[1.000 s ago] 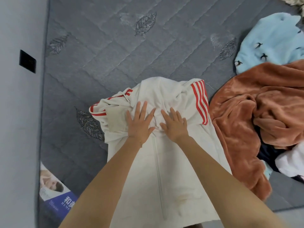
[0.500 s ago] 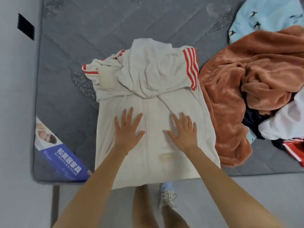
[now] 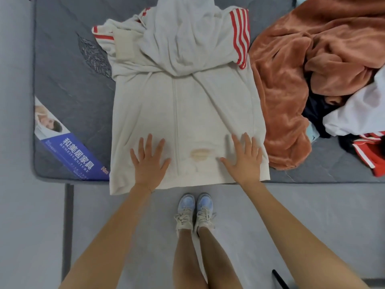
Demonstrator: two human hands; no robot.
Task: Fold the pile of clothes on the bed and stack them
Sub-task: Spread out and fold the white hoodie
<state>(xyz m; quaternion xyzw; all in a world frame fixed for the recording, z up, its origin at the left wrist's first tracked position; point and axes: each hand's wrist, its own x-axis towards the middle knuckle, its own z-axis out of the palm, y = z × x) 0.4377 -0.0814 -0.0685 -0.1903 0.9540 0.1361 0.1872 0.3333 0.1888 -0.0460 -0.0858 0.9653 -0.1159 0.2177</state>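
Grey bed (image 3: 68, 84) | cream jacket (image 3: 187, 105) flat at near edge, pile (image 3: 312, 69) beside it | our left hand (image 3: 149, 161) and right hand (image 3: 243, 159) apart, fingers spread, pressing jacket's bottom | we should smooth evenly outward, then fold.

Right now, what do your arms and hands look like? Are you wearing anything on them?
The left arm and right arm are bare to the picture's edge; no sleeves show. The left hand and right hand have no gloves or rings I can see. A thin band seems to circle the left wrist.
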